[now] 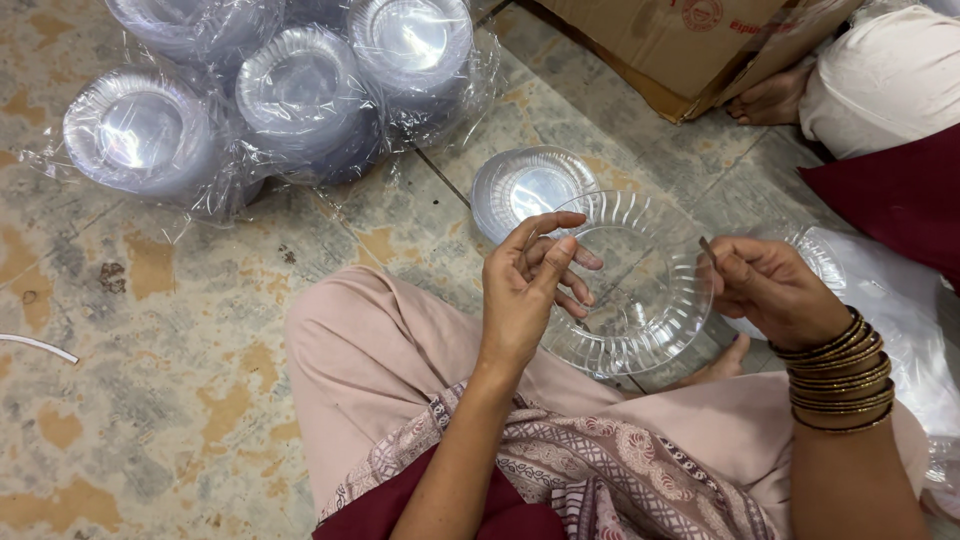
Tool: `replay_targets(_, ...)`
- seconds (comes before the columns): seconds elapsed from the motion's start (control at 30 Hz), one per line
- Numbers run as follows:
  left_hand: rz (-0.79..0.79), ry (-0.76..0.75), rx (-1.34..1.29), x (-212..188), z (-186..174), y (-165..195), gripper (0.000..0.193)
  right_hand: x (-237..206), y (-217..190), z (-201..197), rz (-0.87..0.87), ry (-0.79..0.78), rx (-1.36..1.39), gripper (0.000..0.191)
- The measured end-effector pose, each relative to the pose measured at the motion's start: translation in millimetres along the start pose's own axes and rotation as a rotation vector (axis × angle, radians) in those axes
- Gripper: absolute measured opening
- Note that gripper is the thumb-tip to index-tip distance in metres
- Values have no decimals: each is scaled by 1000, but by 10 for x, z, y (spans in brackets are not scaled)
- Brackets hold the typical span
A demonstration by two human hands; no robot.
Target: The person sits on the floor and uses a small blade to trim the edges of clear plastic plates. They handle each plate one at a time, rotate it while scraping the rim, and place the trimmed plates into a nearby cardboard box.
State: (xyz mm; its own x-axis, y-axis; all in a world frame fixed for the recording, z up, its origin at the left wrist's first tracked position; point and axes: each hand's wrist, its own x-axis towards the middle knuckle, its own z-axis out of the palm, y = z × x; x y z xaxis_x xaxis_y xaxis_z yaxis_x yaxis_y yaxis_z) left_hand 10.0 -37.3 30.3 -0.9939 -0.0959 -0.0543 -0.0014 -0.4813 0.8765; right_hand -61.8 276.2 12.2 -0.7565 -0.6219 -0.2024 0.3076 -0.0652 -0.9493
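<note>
A person sits on a tiled floor (pixel 150 330) and holds a clear plastic plate (pixel 625 295) with fluted rim above the lap, between both hands. The left hand (pixel 530 285) closes thumb and fingers on the plate's left rim; the right hand (pixel 775 290), with bangles (pixel 840 380) on the wrist, pinches the right rim. Just beyond the held plate, a small stack of like plates (pixel 530 185) rests on the floor. Wrapped stacks of plates (pixel 270 100) lie toward the far left corner of the floor, a cardboard box (pixel 690 45) at the far edge, and another person's foot (pixel 775 100) beside it.
</note>
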Motion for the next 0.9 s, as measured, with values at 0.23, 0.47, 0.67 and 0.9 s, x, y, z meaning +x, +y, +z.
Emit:
replay_targets(0.23,142,181,-49,91,-188,-5,34,48,37,-9,128,-394,-420,37)
replay_targets(0.47,103,92,-16,31,6,-12,47,178,-279,409,-200,144,-133,25)
replay_targets(0.67,108,-74,14,-8,136,-24,52,233,-286,622,-201,349,-407,28)
replay_targets(0.9,-150,-125,292,128,-108,-337,47,238,-290,582,-224,564,-593,28)
